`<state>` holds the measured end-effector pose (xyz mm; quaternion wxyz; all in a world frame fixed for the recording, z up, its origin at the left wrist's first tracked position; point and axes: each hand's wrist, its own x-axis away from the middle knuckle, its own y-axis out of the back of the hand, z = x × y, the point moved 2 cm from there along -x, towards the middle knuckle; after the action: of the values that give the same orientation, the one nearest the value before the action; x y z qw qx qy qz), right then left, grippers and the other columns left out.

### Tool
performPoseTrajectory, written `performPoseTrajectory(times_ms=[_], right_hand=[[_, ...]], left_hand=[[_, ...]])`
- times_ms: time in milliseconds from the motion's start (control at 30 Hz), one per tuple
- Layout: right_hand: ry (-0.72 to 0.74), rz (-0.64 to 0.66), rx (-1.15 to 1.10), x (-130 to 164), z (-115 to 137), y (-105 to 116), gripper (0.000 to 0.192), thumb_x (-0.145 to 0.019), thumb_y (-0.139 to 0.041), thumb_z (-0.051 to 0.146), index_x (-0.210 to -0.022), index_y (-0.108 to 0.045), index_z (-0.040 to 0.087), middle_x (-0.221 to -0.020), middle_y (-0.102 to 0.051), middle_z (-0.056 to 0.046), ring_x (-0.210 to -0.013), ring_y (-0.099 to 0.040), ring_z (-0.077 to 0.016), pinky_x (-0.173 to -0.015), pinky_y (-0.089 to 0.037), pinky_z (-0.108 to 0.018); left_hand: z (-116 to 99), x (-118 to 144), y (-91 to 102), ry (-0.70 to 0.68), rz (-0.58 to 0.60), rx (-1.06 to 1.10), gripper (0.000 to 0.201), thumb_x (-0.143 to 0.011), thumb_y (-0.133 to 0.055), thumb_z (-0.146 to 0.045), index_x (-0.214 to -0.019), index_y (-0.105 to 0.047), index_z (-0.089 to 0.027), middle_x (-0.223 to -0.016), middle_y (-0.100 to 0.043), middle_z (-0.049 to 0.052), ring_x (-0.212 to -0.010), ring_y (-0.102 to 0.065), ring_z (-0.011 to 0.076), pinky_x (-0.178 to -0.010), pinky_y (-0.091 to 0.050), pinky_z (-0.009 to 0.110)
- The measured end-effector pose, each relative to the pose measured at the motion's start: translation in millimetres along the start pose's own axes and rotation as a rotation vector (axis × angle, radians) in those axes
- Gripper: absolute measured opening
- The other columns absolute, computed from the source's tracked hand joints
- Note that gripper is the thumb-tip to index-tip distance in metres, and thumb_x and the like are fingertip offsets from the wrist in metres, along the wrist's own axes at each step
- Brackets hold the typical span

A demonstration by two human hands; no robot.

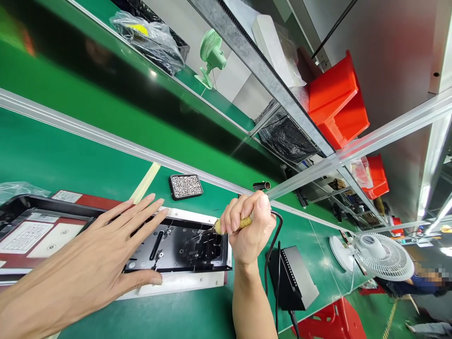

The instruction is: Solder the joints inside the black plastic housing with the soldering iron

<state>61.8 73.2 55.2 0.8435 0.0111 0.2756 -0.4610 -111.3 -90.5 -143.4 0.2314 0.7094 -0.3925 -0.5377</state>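
On the green desk [106,155] a black panel [176,245] lies in its white frame. The left hand [92,268] rests flat on it, fingers spread wide. At three o'clock, the right hand [249,226] holds a soldering iron [229,226] in its closed grip, tip inside the panel.

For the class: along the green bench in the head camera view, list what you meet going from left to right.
Left hand → black panel → right hand gripping a soldering iron → black box → white fan.
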Motion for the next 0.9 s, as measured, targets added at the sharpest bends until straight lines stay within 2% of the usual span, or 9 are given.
performPoseTrajectory(times_ms=[100,200,300,400,567,767,900], right_hand=[[-0.005,0.007,0.017,0,-1,0,0.064,-0.124,-0.076,0.056,-0.074,-0.05,0.025,-0.054,-0.043,0.009,-0.041,-0.039,-0.0085,-0.038,-0.044,-0.018],[-0.012,0.016,0.009,1,-4,-1,0.064,-0.124,-0.077,0.056,-0.074,-0.05,0.025,-0.054,-0.043,0.009,-0.041,-0.039,-0.0086,-0.038,-0.043,-0.018],[-0.027,0.035,-0.02,2,-7,-1,0.064,-0.124,-0.078,0.054,-0.074,-0.05,0.025,-0.054,-0.044,0.009,-0.041,-0.039,-0.0083,-0.039,-0.043,-0.018],[-0.036,0.041,-0.013,2,-9,-2,0.067,-0.123,-0.079,0.058,-0.074,-0.048,0.026,-0.053,-0.043,0.009,-0.041,-0.038,-0.0084,-0.038,-0.043,-0.019],[-0.067,0.028,0.017,1,-14,-4,0.072,-0.121,-0.079,0.07,-0.074,-0.045,0.027,-0.053,-0.039,0.011,-0.041,-0.035,-0.008,-0.037,-0.04,-0.018],[-0.087,0.04,0.019,0,-20,-5,0.076,-0.12,-0.077,0.079,-0.076,-0.04,0.03,-0.054,-0.038,0.011,-0.042,-0.033,-0.0094,-0.037,-0.036,-0.021],[-0.095,0.075,-0.025,2,-25,-4,0.072,-0.121,-0.077,0.075,-0.078,-0.042,0.03,-0.056,-0.039,0.011,-0.042,-0.034,-0.0102,-0.039,-0.04,-0.024]], left_hand=[[1,0,-1.6,-0.023,-0.014,-0.025,0.122,-0.113,-0.051,-0.103,-0.209,-0.016,-0.038,-0.209,-0.047,0.011,-0.184,-0.06,0.0494,-0.153,-0.039,0.069],[1,0,-2.1,-0.059,-0.036,-0.058,0.128,-0.109,-0.055,-0.105,-0.209,-0.017,-0.034,-0.207,-0.051,0.014,-0.18,-0.063,0.0506,-0.149,-0.041,0.068],[1,2,-2.4,-0.049,-0.012,-0.069,0.125,-0.113,-0.05,-0.103,-0.21,-0.015,-0.032,-0.209,-0.048,0.015,-0.185,-0.058,0.0491,-0.153,-0.036,0.067],[1,3,-2.4,-0.02,0.01,-0.049,0.124,-0.112,-0.051,-0.104,-0.209,-0.014,-0.036,-0.21,-0.045,0.012,-0.188,-0.055,0.0481,-0.155,-0.034,0.066],[3,3,-1.4,-0.006,-0.001,-0.007,0.127,-0.108,-0.064,-0.102,-0.208,-0.013,-0.043,-0.207,-0.051,0.01,-0.185,-0.06,0.0479,-0.154,-0.039,0.068],[9,7,2.7,-0.028,0.055,-0.048,0.123,-0.11,-0.066,-0.093,-0.209,-0.017,-0.039,-0.208,-0.05,0.011,-0.184,-0.059,0.0529,-0.152,-0.044,0.076],[16,7,5.7,-0.047,0.063,-0.052,0.121,-0.11,-0.065,-0.095,-0.209,-0.019,-0.041,-0.206,-0.053,0.01,-0.182,-0.062,0.0528,-0.151,-0.042,0.073]])
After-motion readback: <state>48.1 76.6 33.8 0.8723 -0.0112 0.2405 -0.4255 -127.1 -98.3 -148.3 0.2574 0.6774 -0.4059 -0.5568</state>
